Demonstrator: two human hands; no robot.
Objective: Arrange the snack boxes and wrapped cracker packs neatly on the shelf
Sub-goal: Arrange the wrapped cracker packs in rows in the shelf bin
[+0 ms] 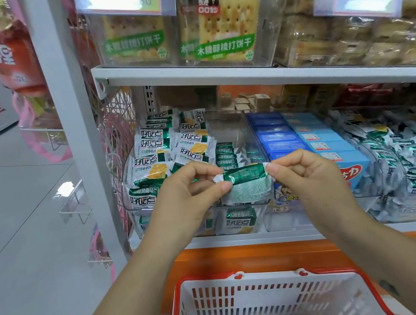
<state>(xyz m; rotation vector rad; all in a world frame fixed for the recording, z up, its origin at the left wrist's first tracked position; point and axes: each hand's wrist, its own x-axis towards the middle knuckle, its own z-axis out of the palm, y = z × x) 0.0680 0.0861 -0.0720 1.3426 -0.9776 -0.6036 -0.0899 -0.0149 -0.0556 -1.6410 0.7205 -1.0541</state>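
Observation:
A green and white wrapped cracker pack (245, 178) hangs level in front of the lower shelf. My left hand (188, 198) pinches its left crimped end and my right hand (309, 177) pinches its right end. Behind them, a clear bin (226, 127) holds several matching green cracker packs (157, 148), some stacked flat, some standing on edge. To the right stand rows of blue snack boxes (306, 137). Part of the bin's front is hidden by my hands.
A red and white shopping basket (263, 297) sits below my arms. More silver-green packs (413, 167) fill a clear bin at right. The white upper shelf (242, 71) carries soda cracker packs (225, 28) in clear bins. A white upright post (80, 122) stands left.

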